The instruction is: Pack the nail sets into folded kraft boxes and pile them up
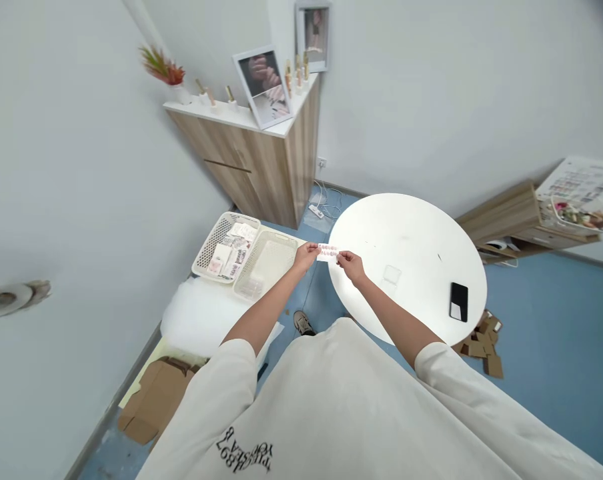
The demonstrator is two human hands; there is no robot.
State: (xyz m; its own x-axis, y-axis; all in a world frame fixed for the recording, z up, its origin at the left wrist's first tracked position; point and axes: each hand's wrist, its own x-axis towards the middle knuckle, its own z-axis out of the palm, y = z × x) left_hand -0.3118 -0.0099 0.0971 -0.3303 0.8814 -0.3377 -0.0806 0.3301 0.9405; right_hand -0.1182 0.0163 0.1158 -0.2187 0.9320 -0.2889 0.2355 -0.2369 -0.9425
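Observation:
A small white card with rows of pink press-on nails (327, 253) is stretched between my two hands, in front of the round table's left edge. My left hand (306, 255) pinches the card's left end. At its right end, the fingers of my right hand (350, 265) are closed on it too. Below and to the right, a small clear plastic box (392, 274) lies on the white round table (426, 233). Left of my hands stand a white basket (201, 257) with several packets and cards, and a second basket (294, 243) with clear plastic boxes at its near end.
A black phone (458, 301) lies on the table's right side. The wooden cabinet (261, 160) behind carries picture frames and small bottles. White bubble wrap (191, 317) and cardboard (156, 400) are at the lower left, with more cardboard (484, 343) on the floor to the right.

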